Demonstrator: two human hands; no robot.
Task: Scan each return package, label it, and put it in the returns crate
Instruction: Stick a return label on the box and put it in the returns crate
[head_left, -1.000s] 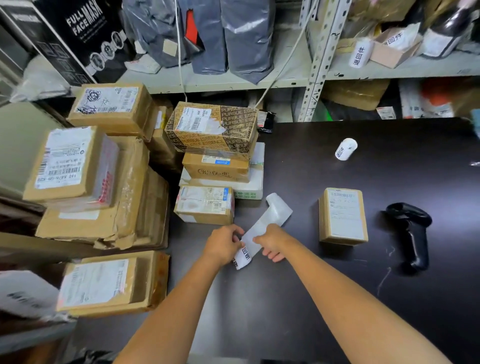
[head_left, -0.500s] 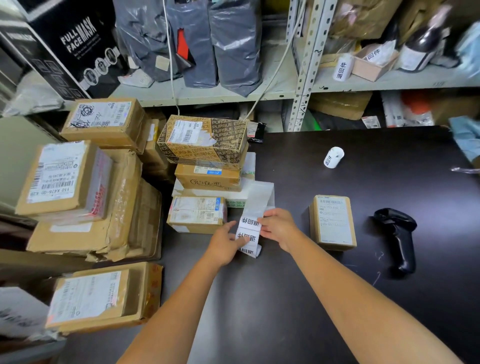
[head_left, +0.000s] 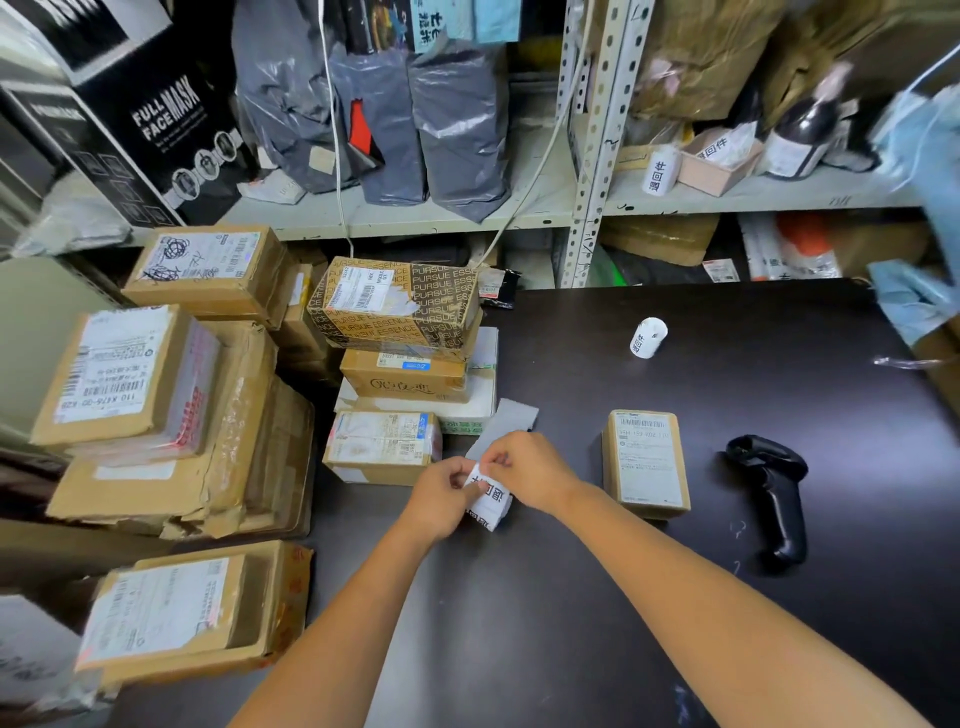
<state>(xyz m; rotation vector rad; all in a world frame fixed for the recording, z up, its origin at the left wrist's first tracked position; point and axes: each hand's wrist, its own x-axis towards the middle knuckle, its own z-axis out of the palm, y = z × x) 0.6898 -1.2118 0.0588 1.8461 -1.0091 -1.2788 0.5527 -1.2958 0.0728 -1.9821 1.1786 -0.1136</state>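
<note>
Head view, looking down on a dark surface (head_left: 519, 623) in a cluttered stockroom. My left grip (head_left: 444, 496) and right grip (head_left: 532, 470) meet near the middle, both pinching a small white label roll (head_left: 491, 501) printed with black characters. The fingertips bunch at its upper edge, which I judge to be peeling one sticker free. I cannot tell whether the roll rests on the surface. A pale strip of backing paper (head_left: 511, 421) trails from the roll toward the shelves. The package awaiting its label, a small brown box (head_left: 647, 467) with its shipping slip face up, lies flat just right of the right grip, untouched. A black handheld scanner (head_left: 771, 493) lies further right, and a second label roll (head_left: 648, 338) sits well beyond. Stacked cardboard parcels (head_left: 156, 395) crowd the left side. No returns crate is in sight. As I judge the risks, the freed sticker could fold onto itself or cling to a fingertip because the pinch is so tight. A hurried pull could tear it, and careless placement could cover the box's barcode.
</note>
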